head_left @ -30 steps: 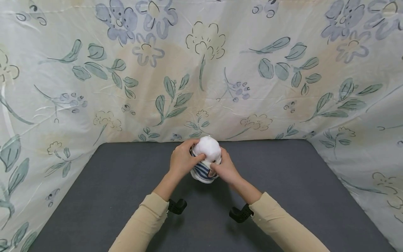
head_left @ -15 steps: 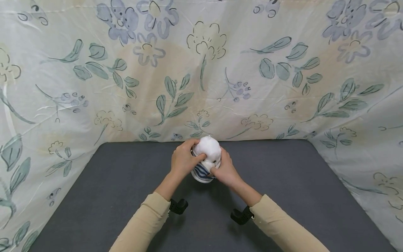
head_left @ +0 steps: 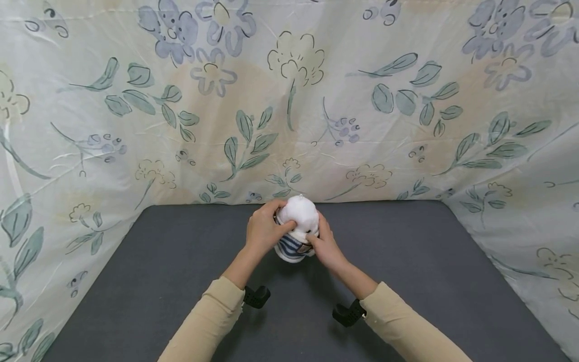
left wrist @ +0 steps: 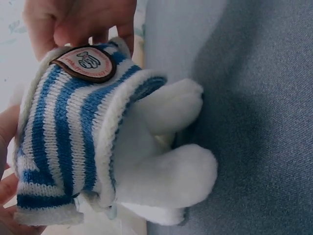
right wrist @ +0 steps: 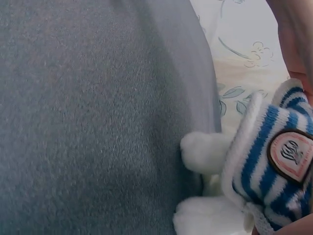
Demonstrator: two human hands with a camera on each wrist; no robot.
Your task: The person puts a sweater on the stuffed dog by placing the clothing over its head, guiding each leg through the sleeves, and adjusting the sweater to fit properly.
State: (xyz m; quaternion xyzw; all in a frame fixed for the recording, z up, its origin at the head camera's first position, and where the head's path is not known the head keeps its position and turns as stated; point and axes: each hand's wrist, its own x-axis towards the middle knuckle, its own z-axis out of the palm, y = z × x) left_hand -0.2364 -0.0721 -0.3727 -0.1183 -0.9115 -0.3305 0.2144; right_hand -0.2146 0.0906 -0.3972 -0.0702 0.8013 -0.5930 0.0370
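Observation:
A white plush toy (head_left: 298, 210) in a blue-and-white striped knit sweater (left wrist: 68, 122) is held between both hands near the far side of the table. My left hand (head_left: 262, 229) grips its head from the left, thumb across the face. On the other side, my right hand (head_left: 329, 247) grips it with the thumb near the neck, just above the sweater's round badge (right wrist: 292, 154). The toy's white legs (left wrist: 168, 176) stick out below the hem, close over the grey tabletop in the left wrist view. Its back is hidden.
A dark grey table (head_left: 181, 256) lies beneath the hands. Floral cloth (head_left: 253, 100) hangs behind it and along both sides. Black wrist mounts (head_left: 257, 297) show under the beige sleeves (head_left: 203, 317).
My right thumb first slides over the badge and hides it, then shifts back right and uncovers it. The left hand keeps its hold, and the toy stays nearly in place.

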